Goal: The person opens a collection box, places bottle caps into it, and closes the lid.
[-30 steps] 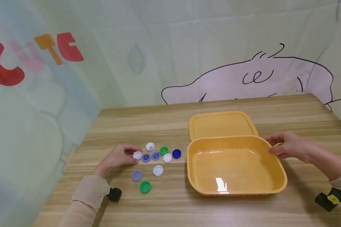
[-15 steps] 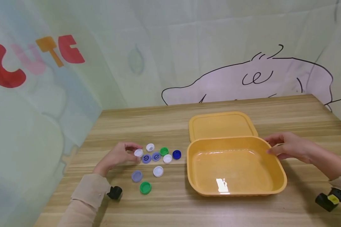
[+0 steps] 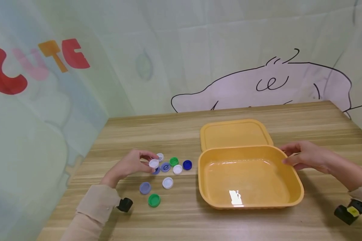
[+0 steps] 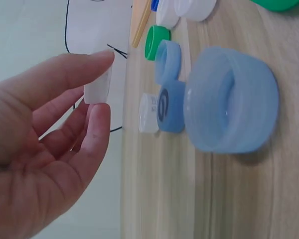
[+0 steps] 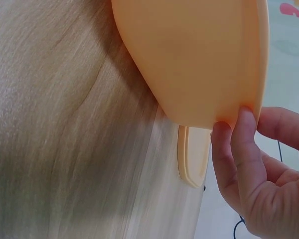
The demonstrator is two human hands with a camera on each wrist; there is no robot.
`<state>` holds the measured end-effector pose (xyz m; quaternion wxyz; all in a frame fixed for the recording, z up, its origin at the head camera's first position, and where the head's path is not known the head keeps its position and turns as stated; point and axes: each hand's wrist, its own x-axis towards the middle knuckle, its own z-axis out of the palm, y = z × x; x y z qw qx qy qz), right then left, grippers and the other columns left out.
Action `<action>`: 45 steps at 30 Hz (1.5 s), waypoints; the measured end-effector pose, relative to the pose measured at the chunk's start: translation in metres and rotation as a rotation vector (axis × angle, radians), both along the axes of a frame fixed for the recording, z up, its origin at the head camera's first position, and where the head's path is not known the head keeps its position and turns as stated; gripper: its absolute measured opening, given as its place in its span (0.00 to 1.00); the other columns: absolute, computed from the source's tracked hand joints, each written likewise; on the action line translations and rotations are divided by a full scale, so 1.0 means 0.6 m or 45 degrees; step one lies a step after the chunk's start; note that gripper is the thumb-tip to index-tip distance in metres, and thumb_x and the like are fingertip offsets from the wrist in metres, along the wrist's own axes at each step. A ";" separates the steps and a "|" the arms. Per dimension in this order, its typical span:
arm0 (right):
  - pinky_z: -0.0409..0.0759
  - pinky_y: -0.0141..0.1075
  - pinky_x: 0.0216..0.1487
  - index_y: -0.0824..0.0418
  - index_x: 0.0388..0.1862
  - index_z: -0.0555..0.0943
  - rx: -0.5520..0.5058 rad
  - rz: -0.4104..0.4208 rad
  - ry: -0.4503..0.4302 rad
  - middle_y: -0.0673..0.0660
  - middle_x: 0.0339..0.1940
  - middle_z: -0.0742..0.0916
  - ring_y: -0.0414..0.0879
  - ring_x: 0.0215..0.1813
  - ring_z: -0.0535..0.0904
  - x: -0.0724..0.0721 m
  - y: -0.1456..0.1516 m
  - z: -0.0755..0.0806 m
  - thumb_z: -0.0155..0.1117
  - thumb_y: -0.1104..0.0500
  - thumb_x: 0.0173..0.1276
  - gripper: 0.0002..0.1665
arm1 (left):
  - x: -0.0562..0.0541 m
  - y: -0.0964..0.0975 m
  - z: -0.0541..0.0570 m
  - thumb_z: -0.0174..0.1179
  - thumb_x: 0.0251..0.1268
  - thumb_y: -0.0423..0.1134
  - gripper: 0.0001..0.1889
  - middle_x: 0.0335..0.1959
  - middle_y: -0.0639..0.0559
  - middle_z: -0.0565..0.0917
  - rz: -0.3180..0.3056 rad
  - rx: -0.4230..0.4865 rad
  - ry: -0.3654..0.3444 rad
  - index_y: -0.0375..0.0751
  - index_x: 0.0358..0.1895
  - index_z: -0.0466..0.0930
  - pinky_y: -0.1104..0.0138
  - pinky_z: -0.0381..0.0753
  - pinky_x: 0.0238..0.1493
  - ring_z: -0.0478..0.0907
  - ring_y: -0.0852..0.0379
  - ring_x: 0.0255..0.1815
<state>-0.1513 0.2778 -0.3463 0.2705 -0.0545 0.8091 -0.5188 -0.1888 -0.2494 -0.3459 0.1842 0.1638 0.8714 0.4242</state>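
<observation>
My left hand pinches a white bottle cap between thumb and fingertips, lifted just above the table. In the left wrist view that cap is seen edge-on. Beneath it, a lilac cap with a dark mark is partly covered. Around it lie another lilac marked cap, a plain lilac cap, green caps, white caps and a dark blue cap. On the right, my right hand grips the rim of an open yellow box, thumb inside and fingers outside.
A flat yellow lid lies behind the box, its near edge hidden by it. The wooden table meets a printed cloth backdrop at its back and left.
My left hand has lifted the white cap and carried it slightly right, now over the marked lilac cap. The right hand and box stay in place.
</observation>
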 end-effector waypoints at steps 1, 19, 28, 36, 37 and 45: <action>0.82 0.41 0.41 0.82 0.60 0.62 0.003 -0.001 0.000 0.59 0.39 0.78 0.46 0.38 0.79 0.000 0.000 0.000 0.63 0.66 0.60 0.34 | 0.000 0.001 0.000 0.70 0.47 0.31 0.20 0.42 0.44 0.79 0.004 -0.003 -0.004 0.31 0.47 0.80 0.68 0.76 0.39 0.73 0.50 0.41; 0.82 0.41 0.42 0.82 0.60 0.63 0.005 0.014 -0.007 0.58 0.39 0.78 0.46 0.39 0.79 -0.001 0.001 -0.002 0.63 0.65 0.60 0.34 | 0.010 0.026 0.018 0.70 0.47 0.33 0.20 0.38 0.46 0.78 0.044 -0.036 0.017 0.35 0.47 0.81 0.67 0.76 0.36 0.73 0.51 0.38; 0.82 0.41 0.42 0.82 0.61 0.62 0.006 0.017 -0.010 0.58 0.39 0.78 0.46 0.39 0.79 0.000 0.003 -0.001 0.62 0.65 0.61 0.34 | 0.014 0.044 0.020 0.70 0.48 0.32 0.21 0.38 0.46 0.78 0.050 -0.017 -0.014 0.33 0.48 0.80 0.66 0.77 0.38 0.75 0.52 0.36; 0.82 0.40 0.42 0.82 0.61 0.62 0.002 0.022 -0.002 0.58 0.39 0.78 0.46 0.38 0.79 0.000 0.002 -0.001 0.62 0.66 0.61 0.34 | 0.015 0.052 0.026 0.70 0.49 0.32 0.20 0.38 0.45 0.78 0.002 0.017 -0.008 0.33 0.48 0.80 0.67 0.78 0.35 0.76 0.53 0.33; 0.82 0.40 0.42 0.82 0.60 0.62 0.006 0.019 -0.001 0.58 0.39 0.78 0.46 0.38 0.79 0.001 0.002 -0.001 0.62 0.66 0.61 0.34 | 0.014 0.053 0.026 0.69 0.49 0.33 0.20 0.38 0.45 0.78 -0.011 0.013 0.004 0.33 0.48 0.79 0.67 0.78 0.35 0.76 0.53 0.33; 0.82 0.40 0.42 0.81 0.61 0.63 0.040 -0.005 -0.004 0.59 0.40 0.77 0.46 0.38 0.78 0.002 0.001 0.000 0.63 0.65 0.61 0.34 | 0.017 0.067 0.036 0.70 0.48 0.32 0.19 0.39 0.46 0.78 0.001 0.004 -0.014 0.36 0.47 0.81 0.66 0.77 0.37 0.75 0.50 0.38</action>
